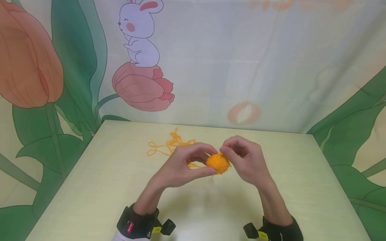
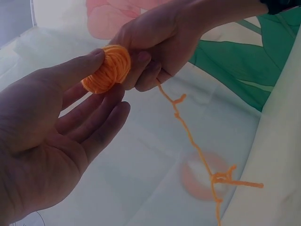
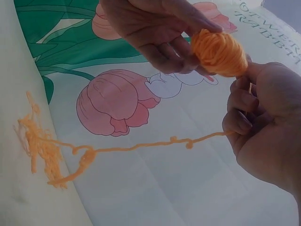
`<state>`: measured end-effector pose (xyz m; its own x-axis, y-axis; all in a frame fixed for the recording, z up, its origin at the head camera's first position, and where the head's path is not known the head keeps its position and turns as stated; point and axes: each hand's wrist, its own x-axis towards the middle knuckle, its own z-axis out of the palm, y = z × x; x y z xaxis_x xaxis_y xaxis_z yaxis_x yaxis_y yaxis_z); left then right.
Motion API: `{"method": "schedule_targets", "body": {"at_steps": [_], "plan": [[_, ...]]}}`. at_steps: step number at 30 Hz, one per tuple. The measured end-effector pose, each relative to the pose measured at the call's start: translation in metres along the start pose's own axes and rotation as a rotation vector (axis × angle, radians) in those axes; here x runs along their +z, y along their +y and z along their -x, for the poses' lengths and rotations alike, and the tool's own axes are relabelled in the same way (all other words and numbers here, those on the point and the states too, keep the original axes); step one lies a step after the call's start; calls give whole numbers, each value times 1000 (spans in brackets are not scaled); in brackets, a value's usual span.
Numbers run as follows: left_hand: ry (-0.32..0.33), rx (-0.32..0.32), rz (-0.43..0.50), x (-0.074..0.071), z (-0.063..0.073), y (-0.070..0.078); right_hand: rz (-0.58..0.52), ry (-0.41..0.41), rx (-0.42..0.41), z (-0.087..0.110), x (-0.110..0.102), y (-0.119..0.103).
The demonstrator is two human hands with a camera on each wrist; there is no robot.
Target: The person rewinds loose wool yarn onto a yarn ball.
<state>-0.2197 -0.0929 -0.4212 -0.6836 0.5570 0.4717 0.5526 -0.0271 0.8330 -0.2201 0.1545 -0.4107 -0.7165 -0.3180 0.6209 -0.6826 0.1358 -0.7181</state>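
Note:
A small ball of orange yarn (image 1: 218, 163) is held up above the table between both hands. My left hand (image 1: 188, 165) pinches it between thumb and fingertips from the left side. At the ball's upper right, my right hand (image 1: 245, 160) grips the yarn strand with curled fingers, thumb and index close against the ball. In the right wrist view the strand (image 3: 141, 147) runs from the curled right fingers down to the loose yarn. That loose yarn (image 1: 169, 146) lies in tangled loops on the table behind the left hand, which partly hides it.
The pale table (image 1: 99, 187) reaches back to a hanging cloth (image 1: 271, 67) printed with tulips and a rabbit. Black straps with small cameras sit on both wrists, such as the left strap (image 1: 137, 221).

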Motion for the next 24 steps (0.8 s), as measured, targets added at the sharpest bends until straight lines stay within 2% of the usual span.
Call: {"method": "schedule_targets", "body": {"at_steps": [5,9,17,24], "plan": [[-25,3,62,0,1,2,-21,8,30,-1,2,10],[-12,19,102,0,1,3,-36,-5,63,-2,5,15],[69,21,120,-2,1,5,-30,-56,159,-2,7,20],[202,1,92,-2,0,3,12,-115,183,-3,10,19]]}}
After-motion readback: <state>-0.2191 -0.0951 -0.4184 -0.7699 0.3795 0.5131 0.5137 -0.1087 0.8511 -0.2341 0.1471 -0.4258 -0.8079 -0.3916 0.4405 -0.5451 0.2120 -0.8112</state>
